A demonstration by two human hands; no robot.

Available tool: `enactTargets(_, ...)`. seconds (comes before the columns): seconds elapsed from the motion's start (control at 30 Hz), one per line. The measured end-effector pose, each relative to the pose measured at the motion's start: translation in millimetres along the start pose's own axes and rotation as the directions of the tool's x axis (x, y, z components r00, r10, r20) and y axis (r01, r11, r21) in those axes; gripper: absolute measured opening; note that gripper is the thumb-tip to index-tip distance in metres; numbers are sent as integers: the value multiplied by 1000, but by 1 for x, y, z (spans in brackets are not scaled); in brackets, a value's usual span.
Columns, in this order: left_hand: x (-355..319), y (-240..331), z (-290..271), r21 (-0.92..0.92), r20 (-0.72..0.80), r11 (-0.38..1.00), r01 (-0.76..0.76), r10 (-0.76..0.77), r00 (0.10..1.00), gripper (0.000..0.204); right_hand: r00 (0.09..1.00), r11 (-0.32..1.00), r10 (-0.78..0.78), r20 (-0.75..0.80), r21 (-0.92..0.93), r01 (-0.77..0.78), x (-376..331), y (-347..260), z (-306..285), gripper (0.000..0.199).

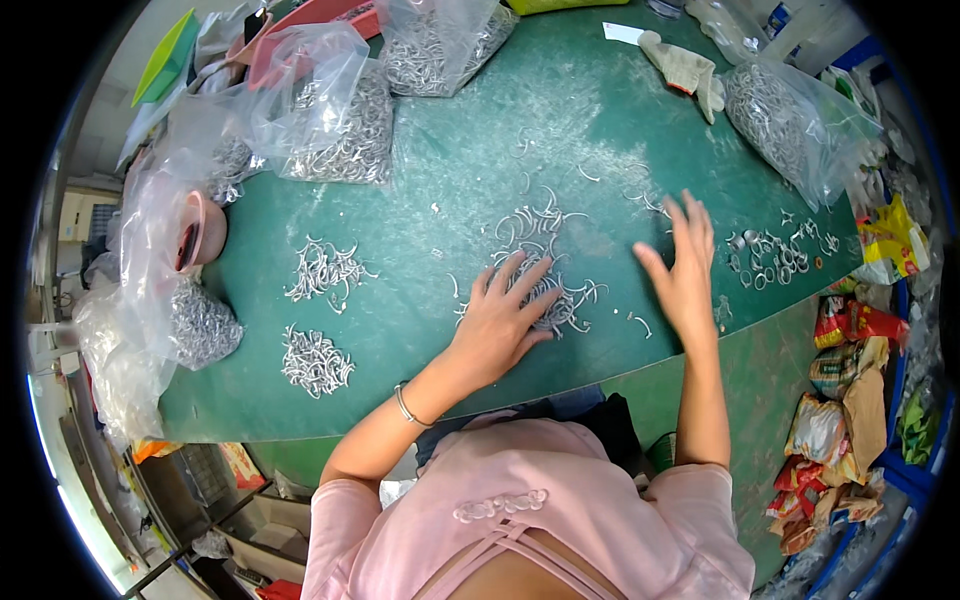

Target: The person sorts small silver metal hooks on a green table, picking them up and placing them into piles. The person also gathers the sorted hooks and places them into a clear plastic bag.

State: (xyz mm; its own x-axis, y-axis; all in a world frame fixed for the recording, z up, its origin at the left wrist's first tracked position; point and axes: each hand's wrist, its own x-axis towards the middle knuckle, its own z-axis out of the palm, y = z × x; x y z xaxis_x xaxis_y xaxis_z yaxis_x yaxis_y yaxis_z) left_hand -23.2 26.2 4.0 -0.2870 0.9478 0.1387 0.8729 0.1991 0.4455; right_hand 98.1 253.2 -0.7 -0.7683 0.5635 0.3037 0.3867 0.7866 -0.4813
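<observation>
My left hand [500, 318] lies with spread fingers on a loose pile of small curved silver metal pieces [540, 228] in the middle of the green table [430, 160]. Part of that pile is hidden under the fingers. To its right, my right hand [686, 275] is open, fingers apart and holding nothing. A few stray curved pieces [648, 202] lie by its fingertips. Beyond it, near the right edge, is a scatter of small metal rings and bits [780, 258]. Two separate heaps of curved pieces, an upper one [326, 270] and a lower one [316, 362], sit on the left.
Clear plastic bags of metal pieces stand at the far left [345, 120], far middle [440, 50], left edge [203, 325] and far right [770, 110]. A pink cup [208, 232] stands among the left bags. A work glove [685, 70] lies near the back. Colourful packets [815, 430] lie beyond the table's right edge.
</observation>
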Motion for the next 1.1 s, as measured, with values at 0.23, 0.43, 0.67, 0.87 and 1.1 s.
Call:
enactTargets(0.23, 3, -12, 18, -110, -160, 994, 6, -23, 987, 36, 856, 955, -293, 426, 161, 247, -13, -25, 10, 51)
enactTargets(0.43, 0, -12, 17, -113, -245, 992, 56, -82, 966, 32, 923, 859, -231, 309, 511, 44, 16, -18, 10, 28)
enactTargets(0.67, 2, -17, 17, -377, -283, 920, 112, -229, 931, 31, 960, 971, -233, 157, 97, 220, 76, -8, 57, 17)
enactTargets(0.87, -6, -29, 13, -783, -294, 609, 124, -539, 790, 26, 868, 976, -160, 469, 205, 69, 66, -14, 31, 16)
enactTargets(1.1, -4, -40, -15, -918, 266, -393, -49, -703, 660, 29, 915, 951, -301, 269, 11, 310, 49, -9, 29, 22)
